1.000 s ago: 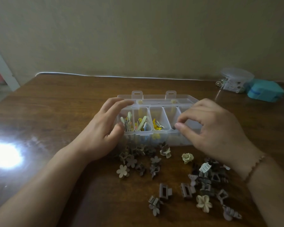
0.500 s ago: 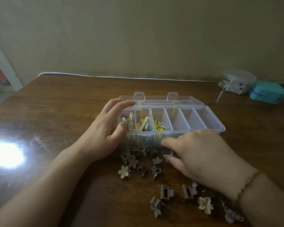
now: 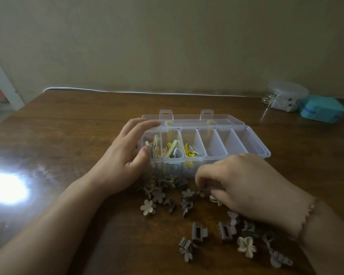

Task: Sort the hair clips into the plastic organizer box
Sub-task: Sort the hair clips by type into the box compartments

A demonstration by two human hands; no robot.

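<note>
Left hand (image 3: 125,155): grips the left end of the clear plastic organizer box (image 3: 252,139), fingers curled over the back rim and thumb on the front wall, as it did half a second ago.
Right hand (image 3: 240,183): fingertips bent down and pinching a small brown flower clip (image 3: 202,193) on the surface just in front of the box; a second ago it was over the right compartments, and has since dropped to the pile.
Box: lid open and lying back; the three left compartments hold coloured clips (image 3: 172,149), the three to the right show none.
Loose hair clips (image 3: 161,192): scattered on the wooden surface (image 3: 68,135) in front of the box, flower shapes to the left, rectangular claw clips (image 3: 199,232) nearer the camera.
Far right: a round clear container (image 3: 286,96) beside a teal case (image 3: 322,110).
</note>
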